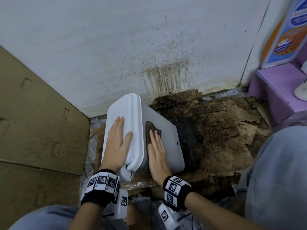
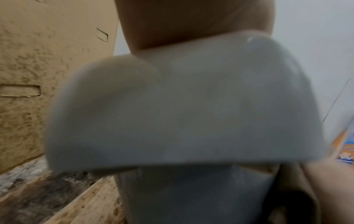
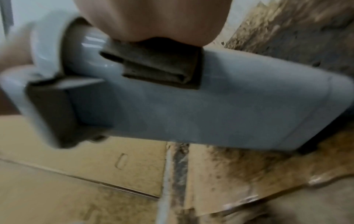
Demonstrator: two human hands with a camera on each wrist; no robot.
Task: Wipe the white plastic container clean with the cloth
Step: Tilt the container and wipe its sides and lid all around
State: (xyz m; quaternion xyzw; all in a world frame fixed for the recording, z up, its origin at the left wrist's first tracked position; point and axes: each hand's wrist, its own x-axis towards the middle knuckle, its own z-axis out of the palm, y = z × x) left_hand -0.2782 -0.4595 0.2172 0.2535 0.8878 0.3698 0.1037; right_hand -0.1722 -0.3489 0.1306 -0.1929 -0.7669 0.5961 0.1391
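The white plastic container lies on its side on the dirty floor, its lid facing left. My left hand rests flat on the lid with straight fingers. A folded brown cloth lies on the container's upturned side. My right hand presses flat on that cloth, fingers straight. In the right wrist view the cloth shows under my palm on the container. The left wrist view shows only the blurred lid close up.
A stained white wall stands just behind the container. Cardboard leans at the left. Torn, grimy cardboard covers the floor to the right. A purple box sits at the far right. My knees frame the lower view.
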